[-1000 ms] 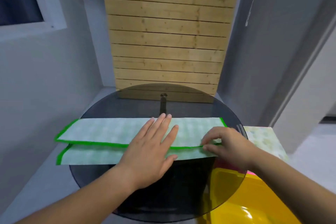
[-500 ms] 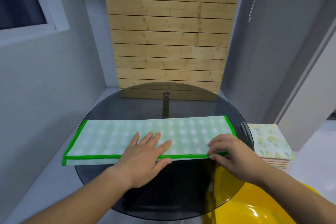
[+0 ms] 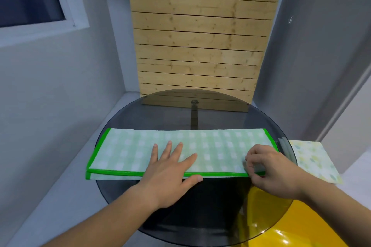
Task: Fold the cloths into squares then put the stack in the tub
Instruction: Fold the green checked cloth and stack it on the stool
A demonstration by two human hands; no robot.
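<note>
Green checked cloth (image 3: 210, 146), folded long, on a round glass table (image 3: 220, 116)
Nearest, a glossy yellow tub (image 3: 321, 230) lies partly under the smoked glass. The left hand (image 3: 168, 172) lies flat, fingers spread, pressing the cloth; the right hand (image 3: 273, 170) pinches its near right corner with curled fingers.

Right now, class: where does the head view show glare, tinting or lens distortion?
Head view: glare spots on the yellow tub; the tinted glass table darkens the wooden panel seen through it; wide-angle bowing bends the door frame; the cloth is sharp.
</note>
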